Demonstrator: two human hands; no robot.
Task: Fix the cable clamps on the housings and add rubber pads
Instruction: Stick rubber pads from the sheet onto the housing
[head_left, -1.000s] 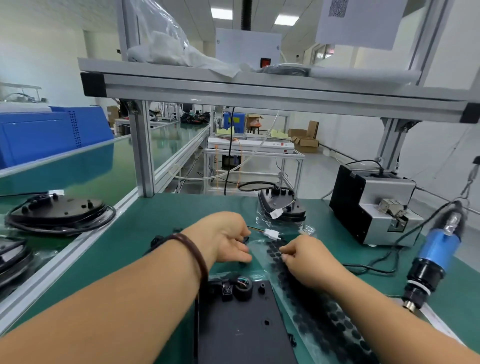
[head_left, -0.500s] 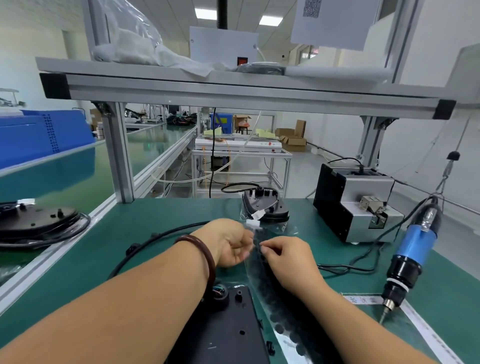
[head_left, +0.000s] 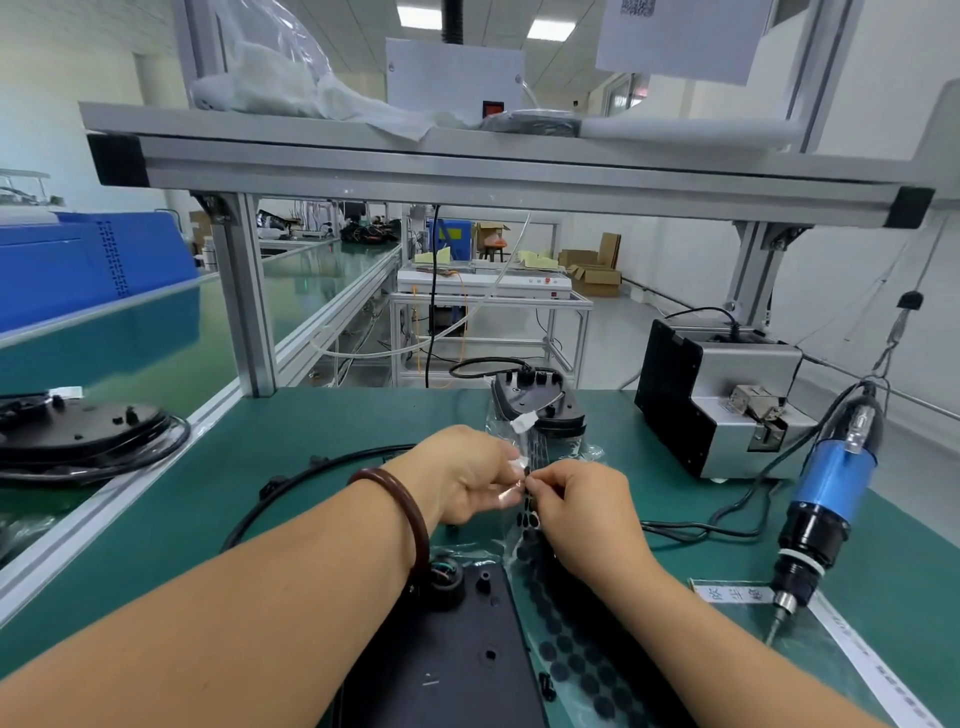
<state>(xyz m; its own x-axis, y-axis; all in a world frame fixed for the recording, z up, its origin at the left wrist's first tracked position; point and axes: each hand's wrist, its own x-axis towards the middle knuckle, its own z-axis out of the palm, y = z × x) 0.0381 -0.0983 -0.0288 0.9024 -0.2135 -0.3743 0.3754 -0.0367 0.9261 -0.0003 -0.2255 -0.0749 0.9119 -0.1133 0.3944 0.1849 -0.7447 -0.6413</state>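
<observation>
Both hands (head_left: 467, 475) (head_left: 582, 506) pinch the rubber-pad sheet (head_left: 571, 660)

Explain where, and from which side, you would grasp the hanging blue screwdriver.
Probably grip the screwdriver round its blue mid-barrel, coming from the side facing the housing. It hangs tilted, bit down; cable leaves the top, black chuck narrows below.

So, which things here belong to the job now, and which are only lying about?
In use: pad sheet, pinched by left hand and right hand; black housing in front.
Lying about: blue screwdriver; screw feeder; rear housing; housing on the left conveyor.
</observation>
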